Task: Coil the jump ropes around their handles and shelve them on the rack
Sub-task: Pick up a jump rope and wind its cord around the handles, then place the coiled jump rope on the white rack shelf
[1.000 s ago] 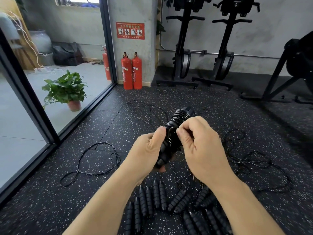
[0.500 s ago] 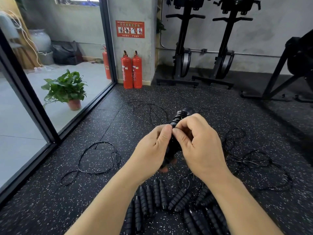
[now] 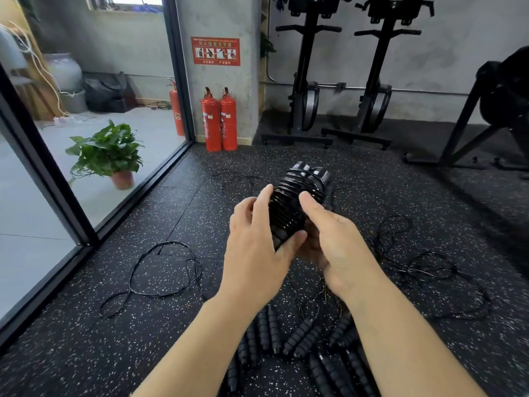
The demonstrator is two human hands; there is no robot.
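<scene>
"What's hidden from you?"

"The lower end of the coiled jump rope (image 3: 297, 207) sits behind my palms. The right hand's fingers are tucked under it, so I can't see them. My forearms (image 3: 200, 339) cover part of the loose handles (image 3: 289, 336) lying on the floor (image 3: 86, 353), and the far right of the room is blurred."

"And the hands?"

"Both grip the bundle in front of me, held up off the floor. The left hand (image 3: 254, 253) wraps it from the left, thumb beneath and fingertips (image 3: 267, 193) up along the coils. The right hand (image 3: 337, 245) closes on it from the right, thumb lying across the windings. The bundle tilts up and away from me."

"Any writing?"

"There's a red sign (image 3: 215, 51) on the pillar (image 3: 217, 18), above two fire extinguishers (image 3: 219, 121). Its print is too small to read."
</scene>
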